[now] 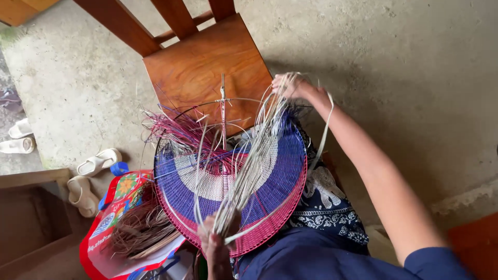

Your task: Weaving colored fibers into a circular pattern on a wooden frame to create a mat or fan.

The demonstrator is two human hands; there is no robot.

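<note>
A round woven piece [282,176] in blue, white and pink bands rests on my lap, its wire frame and loose coloured ends sticking out at the far left. My left hand [215,243] pinches a bundle of pale strands [249,166] at the near edge of the piece. My right hand [295,88] holds the other end of that bundle up past the far rim, and one strand loops down along my forearm. The bundle runs stretched across the top of the weave.
A wooden chair [202,67] stands just beyond the piece on the concrete floor. A red bag [111,228] of strands lies at the lower left. Pale sandals [96,162] sit on the floor at the left, next to a wooden box.
</note>
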